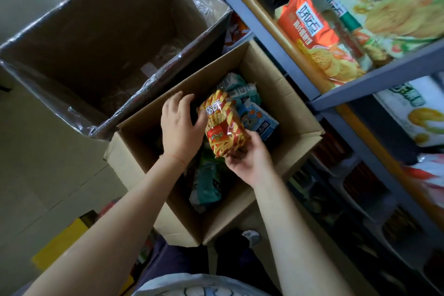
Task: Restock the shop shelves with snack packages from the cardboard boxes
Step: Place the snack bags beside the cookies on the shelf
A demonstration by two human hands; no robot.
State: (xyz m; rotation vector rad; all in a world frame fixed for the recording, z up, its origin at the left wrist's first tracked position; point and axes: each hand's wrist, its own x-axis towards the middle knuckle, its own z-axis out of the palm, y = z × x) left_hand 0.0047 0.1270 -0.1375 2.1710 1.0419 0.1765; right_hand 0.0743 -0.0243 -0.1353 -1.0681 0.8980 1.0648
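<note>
**Cardboard, foil and painted steel**

Matt brown corrugated cardboard box (276, 94) holds a glossy red-and-yellow striped plastic snack packet (223, 125). Crinkled clear plastic film (153, 84) edges the larger brown carton (101, 31). Smooth grey painted metal shelf frame (374, 84).

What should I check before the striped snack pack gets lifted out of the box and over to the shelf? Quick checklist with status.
1. Grip: right hand holds the lower end of the red-and-yellow striped pack, fingers curled under it. Ok.
2. Support: left hand rests against the pack's left side, fingers relaxed. Ok.
3. Pack free of the other packs in the smaller cardboard box: it sits above the blue packs, but contact underneath is hidden. Cannot tell.
4. Exit path: box flaps are open and nothing is above the pack. Ok.
5. Shelf space: the visible shelf level is packed with biscuit bags. Not ok there; other levels are blurred, cannot tell.
</note>
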